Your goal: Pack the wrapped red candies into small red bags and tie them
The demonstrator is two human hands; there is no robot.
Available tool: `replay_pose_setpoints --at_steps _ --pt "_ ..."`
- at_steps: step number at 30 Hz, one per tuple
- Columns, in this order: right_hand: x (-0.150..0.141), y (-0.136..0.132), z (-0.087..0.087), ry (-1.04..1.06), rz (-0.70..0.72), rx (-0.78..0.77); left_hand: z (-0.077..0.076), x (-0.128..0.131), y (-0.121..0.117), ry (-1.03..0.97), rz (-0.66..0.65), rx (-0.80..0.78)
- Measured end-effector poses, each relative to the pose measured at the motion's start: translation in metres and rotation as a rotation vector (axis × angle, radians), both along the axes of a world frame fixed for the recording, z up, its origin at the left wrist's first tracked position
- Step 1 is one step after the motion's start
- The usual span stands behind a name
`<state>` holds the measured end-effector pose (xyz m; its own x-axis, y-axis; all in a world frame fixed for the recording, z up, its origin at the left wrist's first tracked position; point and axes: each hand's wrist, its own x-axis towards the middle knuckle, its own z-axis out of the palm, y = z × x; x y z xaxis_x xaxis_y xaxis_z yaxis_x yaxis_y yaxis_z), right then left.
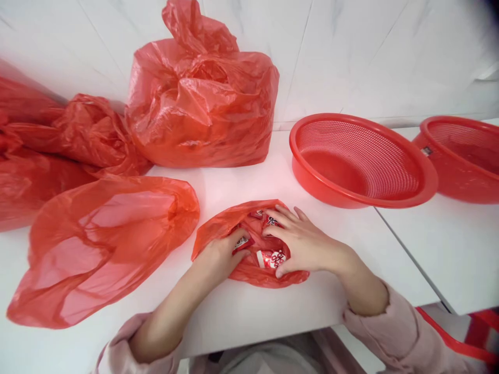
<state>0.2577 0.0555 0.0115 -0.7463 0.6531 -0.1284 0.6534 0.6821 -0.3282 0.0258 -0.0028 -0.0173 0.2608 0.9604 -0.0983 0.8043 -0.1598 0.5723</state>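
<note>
While a limp, open plastic bag point(113, 254) lay at left on the white table point(249, 317), our left hand point(222, 253) curled narrowly at a wrapped packet point(242, 242) inside the smaller red bag point(257, 278); we could not tell whether it gripped. That bag sat at the table's near middle. Our right hand point(300, 239) spread wide over more packets point(273, 258). Rightward stood a red colander point(390, 161) and a red basket point(448, 176).

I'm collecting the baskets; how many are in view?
2: one basket past the right hand, by the wall; another basket to its right, cut off by the picture's edge.
</note>
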Motion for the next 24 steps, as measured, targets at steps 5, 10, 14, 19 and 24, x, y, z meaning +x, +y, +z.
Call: replay_pose_setpoints --at_steps 5,10,14,19,24 --pt "0.000 0.005 -0.005 0.010 -0.126 0.229 0.006 -0.001 -0.001 -0.008 -0.098 -0.019" --pt "-0.023 -0.007 -0.009 0.155 -0.030 0.321 0.014 -0.011 0.001 -0.187 -0.077 0.132" --pt "-0.033 -0.013 -0.010 0.132 0.068 0.223 0.016 -0.022 0.001 -0.152 -0.023 0.087" --pt "-0.028 -0.005 -0.010 0.177 -0.055 0.261 0.018 -0.025 0.000 -0.096 0.005 -0.021" --pt "-0.037 -0.010 -0.019 0.199 0.075 0.186 0.008 -0.026 0.002 -0.088 -0.016 0.032"
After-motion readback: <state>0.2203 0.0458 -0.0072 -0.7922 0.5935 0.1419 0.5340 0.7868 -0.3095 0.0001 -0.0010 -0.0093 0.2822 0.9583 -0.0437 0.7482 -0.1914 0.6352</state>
